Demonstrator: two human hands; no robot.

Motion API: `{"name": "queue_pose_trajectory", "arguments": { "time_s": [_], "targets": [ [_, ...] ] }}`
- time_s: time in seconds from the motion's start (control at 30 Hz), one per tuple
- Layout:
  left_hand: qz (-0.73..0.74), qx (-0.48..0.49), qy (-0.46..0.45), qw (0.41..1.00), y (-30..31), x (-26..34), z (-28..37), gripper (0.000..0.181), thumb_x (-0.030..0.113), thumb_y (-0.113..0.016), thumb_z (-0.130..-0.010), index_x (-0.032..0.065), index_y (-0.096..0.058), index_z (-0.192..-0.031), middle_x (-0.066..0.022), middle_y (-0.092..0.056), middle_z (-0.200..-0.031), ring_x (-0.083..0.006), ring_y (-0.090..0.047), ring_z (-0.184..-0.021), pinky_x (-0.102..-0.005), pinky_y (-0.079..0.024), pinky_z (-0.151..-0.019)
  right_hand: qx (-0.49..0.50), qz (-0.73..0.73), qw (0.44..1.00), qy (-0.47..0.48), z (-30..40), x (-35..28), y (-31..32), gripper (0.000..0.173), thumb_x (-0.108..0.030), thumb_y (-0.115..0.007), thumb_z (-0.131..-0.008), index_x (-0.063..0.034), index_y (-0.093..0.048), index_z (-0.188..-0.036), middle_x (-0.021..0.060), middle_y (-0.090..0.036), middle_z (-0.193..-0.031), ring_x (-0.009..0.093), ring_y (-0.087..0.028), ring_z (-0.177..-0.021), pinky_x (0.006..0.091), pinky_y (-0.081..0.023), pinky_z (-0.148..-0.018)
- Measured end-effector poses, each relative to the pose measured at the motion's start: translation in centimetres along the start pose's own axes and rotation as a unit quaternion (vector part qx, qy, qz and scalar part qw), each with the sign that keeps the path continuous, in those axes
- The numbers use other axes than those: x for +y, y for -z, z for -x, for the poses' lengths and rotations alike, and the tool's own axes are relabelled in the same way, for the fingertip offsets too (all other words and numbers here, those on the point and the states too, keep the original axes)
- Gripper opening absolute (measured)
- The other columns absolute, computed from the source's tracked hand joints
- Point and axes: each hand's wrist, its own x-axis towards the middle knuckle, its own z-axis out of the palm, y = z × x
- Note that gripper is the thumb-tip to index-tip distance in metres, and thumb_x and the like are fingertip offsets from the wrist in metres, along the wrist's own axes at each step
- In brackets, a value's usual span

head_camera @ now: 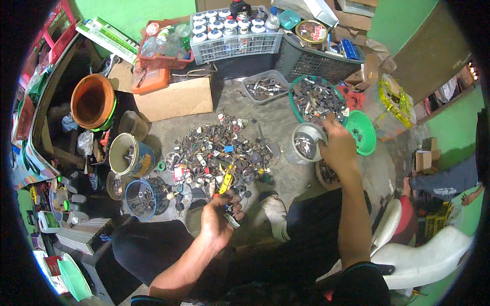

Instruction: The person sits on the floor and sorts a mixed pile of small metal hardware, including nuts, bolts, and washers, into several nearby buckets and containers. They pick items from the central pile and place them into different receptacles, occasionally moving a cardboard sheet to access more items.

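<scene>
My left hand [220, 218] is held palm up near the front edge of a heap of small mixed parts [214, 149] on the concrete floor, with small metal pieces in it. My right hand [337, 139] reaches out over the rim of a translucent plastic bucket [290, 157] that holds small metal parts. Its fingertips are near the green basket [294, 101], full of dark metal parts; whether they hold anything cannot be told. A yellow piece [226, 183] lies on the heap just beyond my left hand.
Left of the heap stand a pail [143, 157] and a blue-rimmed basket [155, 199]. A rectangular tub of parts [285, 93] and a crate of spray cans [237, 51] are behind. A green bowl [367, 137] is at right. Another person's sleeve [444, 179] shows far right.
</scene>
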Motion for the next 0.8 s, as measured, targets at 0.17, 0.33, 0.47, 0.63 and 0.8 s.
{"name": "queue_pose_trajectory", "arguments": {
  "time_s": [0.17, 0.33, 0.47, 0.63, 0.8],
  "targets": [
    [0.032, -0.067, -0.004, 0.997, -2.2, 0.2, 0.9, 0.057, 0.0, -0.043, -0.079, -0.0054, -0.034, -0.135, -0.0235, -0.048, -0.133, -0.0315, -0.054, -0.115, -0.0457, -0.042, -0.105, -0.043, -0.203, 0.978, 0.027, 1.5, -3.3, 0.9, 0.038, -0.007, -0.072, -0.073, -0.0073, -0.064, -0.11, 0.0131, -0.064, -0.094, 0.033, -0.063, -0.092, 0.0427, -0.05, -0.077],
    [0.051, -0.13, 0.001, 0.99, -2.3, 0.4, 0.9, 0.052, 0.002, -0.043, -0.085, -0.0059, -0.036, -0.137, -0.0241, -0.041, -0.144, -0.0352, -0.042, -0.135, -0.0458, -0.034, -0.115, -0.026, -0.255, 0.95, 0.178, 3.6, -7.4, 0.6, 0.031, -0.013, -0.074, -0.077, -0.0068, -0.066, -0.106, 0.0128, -0.063, -0.09, 0.035, -0.062, -0.084, 0.0419, -0.05, -0.072],
    [0.027, -0.129, 0.003, 0.991, -1.7, 0.2, 0.7, 0.039, 0.011, -0.045, -0.097, -0.002, -0.044, -0.133, -0.0174, -0.049, -0.136, -0.0304, -0.047, -0.132, -0.0423, -0.04, -0.11, -0.179, -0.371, 0.882, 0.228, 4.2, -9.4, 0.5, 0.033, -0.018, -0.073, -0.078, -0.0059, -0.065, -0.108, 0.012, -0.063, -0.094, 0.033, -0.063, -0.087, 0.0423, -0.051, -0.076],
    [0.0, -0.119, -0.008, 0.993, -1.0, -0.5, 0.4, 0.033, 0.024, -0.045, -0.103, 0.002, -0.05, -0.127, -0.0115, -0.058, -0.122, -0.0243, -0.059, -0.115, -0.0397, -0.051, -0.096, -0.222, -0.338, 0.881, 0.247, 5.2, -10.9, -0.2, 0.036, -0.024, -0.073, -0.078, -0.008, -0.065, -0.109, 0.0098, -0.059, -0.092, 0.03, -0.061, -0.092, 0.0425, -0.051, -0.075],
    [-0.001, -0.107, 0.013, 0.994, -1.4, -0.4, 0.8, 0.032, 0.026, -0.044, -0.104, 0.0034, -0.05, -0.126, -0.0116, -0.059, -0.119, -0.0245, -0.059, -0.111, -0.0416, -0.049, -0.098, -0.207, -0.312, 0.897, 0.235, 5.3, -10.8, -0.9, 0.032, -0.023, -0.072, -0.079, -0.0096, -0.065, -0.108, 0.0094, -0.057, -0.089, 0.03, -0.061, -0.09, 0.0432, -0.051, -0.073]
  ]
}}
